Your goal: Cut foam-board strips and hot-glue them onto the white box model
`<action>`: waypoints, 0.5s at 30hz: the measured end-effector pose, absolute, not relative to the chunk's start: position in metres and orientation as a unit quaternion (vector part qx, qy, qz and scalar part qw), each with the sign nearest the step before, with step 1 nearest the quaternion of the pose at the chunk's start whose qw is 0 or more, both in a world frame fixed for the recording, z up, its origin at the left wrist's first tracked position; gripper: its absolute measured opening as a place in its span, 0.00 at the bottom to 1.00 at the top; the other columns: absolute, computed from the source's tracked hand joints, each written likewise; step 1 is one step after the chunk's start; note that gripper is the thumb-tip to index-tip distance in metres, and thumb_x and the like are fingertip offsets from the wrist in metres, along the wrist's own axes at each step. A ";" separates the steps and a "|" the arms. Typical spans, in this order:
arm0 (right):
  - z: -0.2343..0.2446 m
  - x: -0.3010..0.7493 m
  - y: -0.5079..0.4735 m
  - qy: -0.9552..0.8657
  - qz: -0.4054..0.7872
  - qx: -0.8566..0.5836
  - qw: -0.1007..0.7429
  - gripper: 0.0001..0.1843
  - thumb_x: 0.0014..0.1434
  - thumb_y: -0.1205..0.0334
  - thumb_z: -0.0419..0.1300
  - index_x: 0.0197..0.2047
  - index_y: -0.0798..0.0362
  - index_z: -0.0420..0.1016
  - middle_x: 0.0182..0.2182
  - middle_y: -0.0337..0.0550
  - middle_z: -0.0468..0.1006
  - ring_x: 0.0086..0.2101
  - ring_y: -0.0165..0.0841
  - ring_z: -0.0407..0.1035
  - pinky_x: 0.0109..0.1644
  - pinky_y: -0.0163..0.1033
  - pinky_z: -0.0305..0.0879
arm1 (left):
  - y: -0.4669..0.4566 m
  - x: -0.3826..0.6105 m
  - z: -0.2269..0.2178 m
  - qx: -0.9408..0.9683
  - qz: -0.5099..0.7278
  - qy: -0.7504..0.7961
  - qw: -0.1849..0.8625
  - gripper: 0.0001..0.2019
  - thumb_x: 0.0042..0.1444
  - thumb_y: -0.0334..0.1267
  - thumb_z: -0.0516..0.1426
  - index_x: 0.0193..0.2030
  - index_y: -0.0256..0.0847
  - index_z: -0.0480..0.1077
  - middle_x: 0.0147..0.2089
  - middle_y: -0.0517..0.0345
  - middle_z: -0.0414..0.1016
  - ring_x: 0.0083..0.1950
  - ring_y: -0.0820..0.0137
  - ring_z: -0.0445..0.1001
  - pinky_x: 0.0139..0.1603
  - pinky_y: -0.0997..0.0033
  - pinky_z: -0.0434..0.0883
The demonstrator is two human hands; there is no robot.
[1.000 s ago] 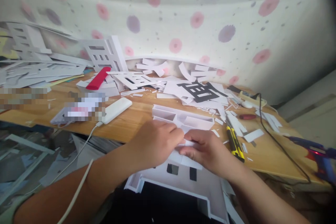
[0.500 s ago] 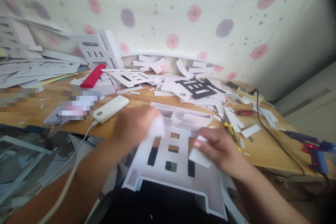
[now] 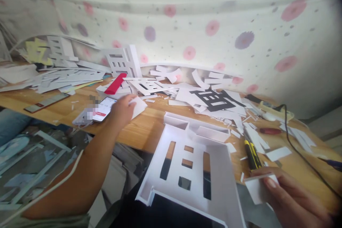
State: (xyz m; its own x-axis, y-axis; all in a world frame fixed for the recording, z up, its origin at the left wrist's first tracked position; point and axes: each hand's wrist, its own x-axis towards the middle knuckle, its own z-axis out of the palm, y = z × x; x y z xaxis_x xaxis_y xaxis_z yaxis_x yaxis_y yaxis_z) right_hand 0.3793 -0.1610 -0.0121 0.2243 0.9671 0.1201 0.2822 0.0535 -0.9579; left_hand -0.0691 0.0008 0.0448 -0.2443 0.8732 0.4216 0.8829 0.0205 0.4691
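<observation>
Tip for handling the tab (image 3: 258,188): the right hand (image 3: 290,194) has it pinched between thumb and fingers, gap almost closed, and I'd go light there, since thin stuff probably creases easily. Left hand (image 3: 124,108) is half curled over by the phone (image 3: 105,108), next to a white card (image 3: 139,107), can't tell if it's gripping or just resting. The frame (image 3: 197,171) sits between the hands, far end over the table (image 3: 144,128) edge, no hand on it, so I'd mind bumping it. Also watch the cutter (image 3: 252,155) just beyond the right hand, the loose scraps (image 3: 278,154) and that trailing cord (image 3: 296,146)
</observation>
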 end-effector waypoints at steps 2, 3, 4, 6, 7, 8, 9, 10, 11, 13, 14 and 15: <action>-0.012 0.373 -0.157 -0.522 0.340 -0.601 0.502 0.19 0.52 0.42 0.68 0.35 0.50 0.81 0.26 0.45 0.77 0.22 0.34 0.68 0.20 0.32 0.64 | 0.011 -0.077 0.057 -0.576 -0.372 -0.725 0.065 0.22 0.59 0.34 0.52 0.61 0.39 0.69 0.62 0.40 0.70 0.66 0.47 0.65 0.68 0.41 0.54; -0.011 0.368 -0.154 -0.515 0.337 -0.599 0.512 0.20 0.51 0.41 0.68 0.34 0.50 0.81 0.26 0.46 0.77 0.22 0.34 0.68 0.21 0.31 0.64 | 0.012 -0.075 0.061 -0.567 -0.389 -0.720 0.089 0.25 0.58 0.35 0.54 0.64 0.39 0.66 0.65 0.40 0.67 0.68 0.46 0.62 0.70 0.39 0.50; -0.009 0.362 -0.150 -0.502 0.337 -0.593 0.532 0.20 0.50 0.41 0.69 0.34 0.50 0.81 0.27 0.46 0.77 0.24 0.34 0.68 0.22 0.31 0.64 | 0.009 -0.068 0.063 -0.572 -0.406 -0.705 0.106 0.28 0.58 0.35 0.56 0.66 0.39 0.63 0.66 0.41 0.66 0.68 0.47 0.61 0.71 0.41 0.49; -0.006 0.347 -0.142 -0.469 0.365 -0.564 0.573 0.19 0.49 0.44 0.72 0.33 0.50 0.80 0.28 0.44 0.76 0.26 0.33 0.68 0.25 0.31 0.64 | -0.004 -0.043 0.061 -0.618 -0.429 -0.651 0.101 0.27 0.58 0.39 0.58 0.65 0.40 0.64 0.64 0.46 0.69 0.67 0.55 0.65 0.70 0.54 0.58; -0.004 0.339 -0.139 -0.452 0.389 -0.539 0.594 0.18 0.49 0.45 0.73 0.33 0.50 0.79 0.28 0.43 0.76 0.27 0.32 0.68 0.26 0.30 0.64 | -0.014 -0.028 0.058 -0.662 -0.451 -0.596 0.063 0.22 0.59 0.40 0.58 0.60 0.39 0.68 0.58 0.47 0.74 0.63 0.57 0.69 0.67 0.57 0.62; -0.002 0.331 -0.135 -0.437 0.418 -0.514 0.608 0.17 0.49 0.48 0.73 0.33 0.50 0.78 0.28 0.41 0.75 0.26 0.30 0.66 0.27 0.29 0.63 | -0.026 -0.011 0.055 -0.697 -0.459 -0.551 0.001 0.16 0.59 0.41 0.57 0.53 0.40 0.73 0.52 0.50 0.78 0.57 0.59 0.74 0.63 0.60 0.67; 0.000 0.324 -0.132 -0.428 0.445 -0.489 0.616 0.16 0.50 0.49 0.73 0.33 0.50 0.77 0.27 0.40 0.74 0.26 0.28 0.65 0.27 0.29 0.62 | -0.039 0.005 0.051 -0.727 -0.441 -0.521 -0.078 0.12 0.60 0.42 0.58 0.47 0.41 0.75 0.48 0.53 0.80 0.52 0.62 0.77 0.58 0.62 0.70; 0.002 0.317 -0.130 -0.422 0.470 -0.468 0.618 0.15 0.51 0.51 0.73 0.33 0.50 0.76 0.27 0.39 0.73 0.25 0.27 0.64 0.28 0.28 0.61 | -0.051 0.020 0.049 -0.749 -0.415 -0.490 -0.163 0.10 0.60 0.42 0.58 0.44 0.42 0.75 0.44 0.55 0.81 0.47 0.65 0.78 0.53 0.65 0.73; 0.004 0.311 -0.128 -0.422 0.489 -0.452 0.615 0.15 0.52 0.51 0.73 0.33 0.50 0.75 0.27 0.38 0.73 0.25 0.26 0.63 0.28 0.28 0.61 | -0.062 0.032 0.046 -0.761 -0.388 -0.458 -0.247 0.10 0.59 0.43 0.59 0.45 0.42 0.75 0.41 0.56 0.81 0.43 0.67 0.79 0.49 0.67 0.74; 0.008 0.300 -0.127 -0.437 0.512 -0.431 0.601 0.14 0.54 0.53 0.72 0.33 0.51 0.75 0.26 0.37 0.72 0.25 0.25 0.62 0.27 0.27 0.59 | -0.079 0.051 0.044 -0.764 -0.317 -0.421 -0.372 0.12 0.58 0.44 0.60 0.46 0.42 0.75 0.40 0.56 0.81 0.41 0.68 0.79 0.44 0.68 0.75; 0.010 0.295 -0.127 -0.448 0.517 -0.426 0.592 0.13 0.55 0.53 0.72 0.33 0.51 0.75 0.26 0.37 0.72 0.25 0.24 0.62 0.27 0.27 0.58 | -0.084 0.057 0.043 -0.757 -0.292 -0.405 -0.420 0.14 0.57 0.45 0.61 0.47 0.42 0.75 0.40 0.55 0.81 0.41 0.67 0.79 0.43 0.68 0.75; 0.011 0.290 -0.127 -0.459 0.519 -0.420 0.587 0.13 0.55 0.54 0.72 0.33 0.51 0.75 0.26 0.36 0.72 0.25 0.24 0.62 0.28 0.27 0.58 | -0.088 0.062 0.043 -0.748 -0.274 -0.392 -0.460 0.16 0.56 0.45 0.62 0.48 0.41 0.74 0.39 0.54 0.81 0.40 0.67 0.79 0.42 0.68 0.75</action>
